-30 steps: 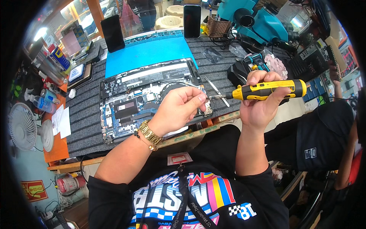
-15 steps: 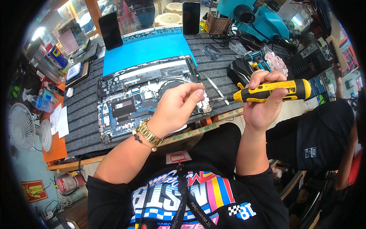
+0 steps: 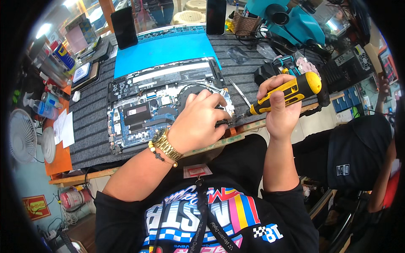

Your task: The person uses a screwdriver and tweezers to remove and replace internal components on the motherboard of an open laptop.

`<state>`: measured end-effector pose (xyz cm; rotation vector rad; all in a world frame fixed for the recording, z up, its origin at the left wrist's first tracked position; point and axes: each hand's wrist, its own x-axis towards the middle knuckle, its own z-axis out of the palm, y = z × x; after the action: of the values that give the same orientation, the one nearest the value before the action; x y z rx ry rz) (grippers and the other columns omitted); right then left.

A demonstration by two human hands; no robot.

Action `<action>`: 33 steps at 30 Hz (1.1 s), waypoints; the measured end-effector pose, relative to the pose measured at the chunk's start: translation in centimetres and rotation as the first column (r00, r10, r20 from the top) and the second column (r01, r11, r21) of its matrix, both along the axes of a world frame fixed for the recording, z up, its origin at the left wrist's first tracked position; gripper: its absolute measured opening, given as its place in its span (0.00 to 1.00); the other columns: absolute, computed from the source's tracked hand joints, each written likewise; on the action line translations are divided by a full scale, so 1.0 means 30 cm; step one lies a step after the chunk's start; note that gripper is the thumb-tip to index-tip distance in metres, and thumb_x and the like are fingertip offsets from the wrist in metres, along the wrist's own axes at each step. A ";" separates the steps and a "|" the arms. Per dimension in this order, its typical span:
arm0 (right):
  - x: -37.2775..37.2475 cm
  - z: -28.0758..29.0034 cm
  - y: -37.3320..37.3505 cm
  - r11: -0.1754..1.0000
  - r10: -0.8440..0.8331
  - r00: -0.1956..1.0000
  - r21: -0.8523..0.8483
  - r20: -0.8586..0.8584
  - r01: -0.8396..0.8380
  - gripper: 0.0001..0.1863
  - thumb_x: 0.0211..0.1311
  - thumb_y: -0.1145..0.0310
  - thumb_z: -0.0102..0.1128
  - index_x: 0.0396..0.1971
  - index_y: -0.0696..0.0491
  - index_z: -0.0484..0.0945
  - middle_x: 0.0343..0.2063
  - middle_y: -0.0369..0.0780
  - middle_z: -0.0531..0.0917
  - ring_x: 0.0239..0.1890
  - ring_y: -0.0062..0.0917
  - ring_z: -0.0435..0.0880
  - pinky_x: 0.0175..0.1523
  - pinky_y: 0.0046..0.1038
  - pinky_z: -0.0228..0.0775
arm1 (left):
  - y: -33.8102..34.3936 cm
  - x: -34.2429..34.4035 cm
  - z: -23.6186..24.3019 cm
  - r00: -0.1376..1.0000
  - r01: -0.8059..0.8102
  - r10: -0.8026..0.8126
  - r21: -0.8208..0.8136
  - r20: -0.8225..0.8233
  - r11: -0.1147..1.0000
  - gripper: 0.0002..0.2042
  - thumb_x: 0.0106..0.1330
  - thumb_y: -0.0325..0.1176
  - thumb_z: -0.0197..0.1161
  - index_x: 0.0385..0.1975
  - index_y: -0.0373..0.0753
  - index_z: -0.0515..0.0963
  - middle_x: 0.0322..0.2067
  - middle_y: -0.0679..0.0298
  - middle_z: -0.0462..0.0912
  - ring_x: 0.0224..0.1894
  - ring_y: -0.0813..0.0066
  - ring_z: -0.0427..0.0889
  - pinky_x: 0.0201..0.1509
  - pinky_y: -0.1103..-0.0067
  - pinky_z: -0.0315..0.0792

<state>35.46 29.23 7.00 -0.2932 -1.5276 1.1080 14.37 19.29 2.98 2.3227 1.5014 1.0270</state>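
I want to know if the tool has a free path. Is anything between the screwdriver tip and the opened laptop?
Mostly the left hand, resting on the laptop corner nearest the screwdriver in the right hand. The tip sits just right of that corner; tweezers lie beside it.

Glossy yellow plastic screwdriver (image 3: 287, 92) handle

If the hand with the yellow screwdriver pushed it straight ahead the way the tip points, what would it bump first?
Probably the left hand resting on the open laptop; the screwdriver in the right hand aims there, though depth is unclear.
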 end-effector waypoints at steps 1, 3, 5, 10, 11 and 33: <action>-0.002 -0.002 0.000 1.000 0.002 1.000 -0.002 0.000 -0.002 0.22 0.74 0.60 0.79 0.53 0.55 0.75 0.35 0.42 0.85 0.38 0.24 0.85 0.48 0.28 0.77 | 0.000 0.000 -0.002 1.000 -0.001 0.001 -0.001 -0.005 1.000 0.11 0.60 0.33 0.78 0.43 0.46 0.94 0.52 0.66 0.86 0.56 0.62 0.79 0.58 0.64 0.68; -0.006 -0.007 0.000 1.000 0.008 1.000 -0.009 0.009 -0.008 0.21 0.74 0.62 0.78 0.52 0.55 0.75 0.35 0.41 0.85 0.38 0.24 0.85 0.48 0.28 0.77 | -0.001 -0.001 0.000 1.000 -0.002 0.002 -0.008 -0.012 1.000 0.11 0.60 0.34 0.78 0.43 0.46 0.94 0.52 0.66 0.86 0.56 0.62 0.79 0.58 0.64 0.67; -0.010 -0.009 0.002 1.000 0.009 1.000 -0.003 0.015 -0.009 0.21 0.74 0.62 0.78 0.53 0.56 0.75 0.35 0.41 0.85 0.38 0.23 0.85 0.47 0.27 0.77 | -0.002 -0.001 0.001 1.000 -0.001 0.001 -0.014 -0.015 1.000 0.11 0.60 0.34 0.78 0.43 0.46 0.94 0.52 0.66 0.86 0.56 0.62 0.79 0.58 0.64 0.67; -0.021 -0.003 -0.019 0.998 0.050 0.998 -0.047 0.045 -0.048 0.24 0.70 0.64 0.81 0.53 0.57 0.75 0.36 0.40 0.85 0.38 0.22 0.85 0.44 0.24 0.76 | 0.000 0.001 -0.006 1.000 -0.003 0.003 0.002 -0.026 1.000 0.12 0.58 0.33 0.79 0.43 0.46 0.94 0.52 0.67 0.86 0.55 0.62 0.79 0.58 0.64 0.67; -0.027 -0.005 -0.021 0.996 0.085 0.995 -0.036 0.047 -0.084 0.25 0.68 0.65 0.83 0.53 0.57 0.76 0.36 0.40 0.85 0.38 0.21 0.85 0.44 0.24 0.76 | 0.000 0.002 -0.006 1.000 -0.002 0.002 0.001 -0.025 1.000 0.12 0.58 0.33 0.79 0.43 0.46 0.94 0.52 0.67 0.86 0.55 0.62 0.79 0.58 0.64 0.67; -0.043 0.003 -0.032 0.998 0.055 0.990 -0.013 0.127 -0.053 0.31 0.71 0.47 0.79 0.53 0.56 0.73 0.34 0.41 0.81 0.34 0.25 0.82 0.42 0.27 0.71 | -0.004 0.001 -0.013 0.999 -0.014 0.014 0.000 -0.050 1.000 0.13 0.56 0.34 0.81 0.43 0.45 0.94 0.50 0.68 0.86 0.54 0.63 0.80 0.58 0.64 0.67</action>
<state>34.17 28.27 7.10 -0.3367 -1.6515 1.1581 14.41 19.18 2.60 2.3578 1.5386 0.9789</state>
